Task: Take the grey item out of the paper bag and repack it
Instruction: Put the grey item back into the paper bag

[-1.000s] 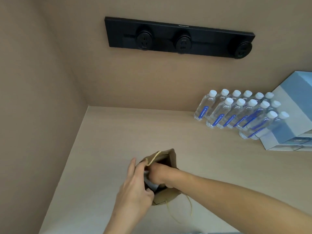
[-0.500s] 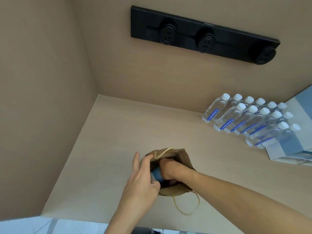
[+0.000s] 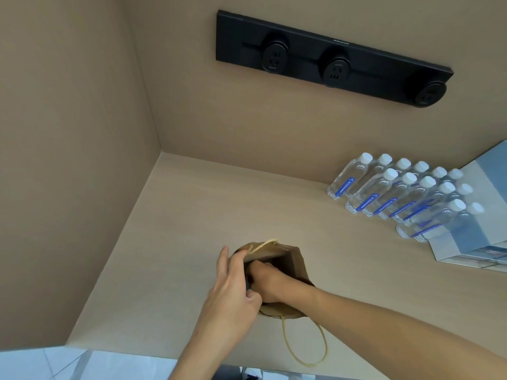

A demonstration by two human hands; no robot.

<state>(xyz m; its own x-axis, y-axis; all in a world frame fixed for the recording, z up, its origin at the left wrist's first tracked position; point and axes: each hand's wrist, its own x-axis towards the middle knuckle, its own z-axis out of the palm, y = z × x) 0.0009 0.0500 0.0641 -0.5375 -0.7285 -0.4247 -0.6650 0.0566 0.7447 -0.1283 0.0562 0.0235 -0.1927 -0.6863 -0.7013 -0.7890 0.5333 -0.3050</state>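
Note:
A small brown paper bag (image 3: 297, 267) with cord handles stands on the light wooden counter (image 3: 192, 215) near its front edge. My left hand (image 3: 230, 294) holds the bag's left rim, fingers spread along the opening. My right hand (image 3: 267, 281) reaches down inside the bag's mouth with its fingers curled. Only a small dark bit of the grey item (image 3: 249, 283) shows between the two hands; the rest is hidden in the bag. One cord handle (image 3: 304, 344) hangs over the counter's front edge.
Several clear water bottles (image 3: 397, 193) with white caps stand in rows at the right back. A blue-and-white box (image 3: 477, 234) lies beside them at the far right. A black socket strip (image 3: 332, 61) is mounted on the back wall. A side wall closes the left.
My right hand has gone deeper into the bag and the bluish-grey item that showed at the opening is now almost covered. The camera view has shifted so the scene sits further right.

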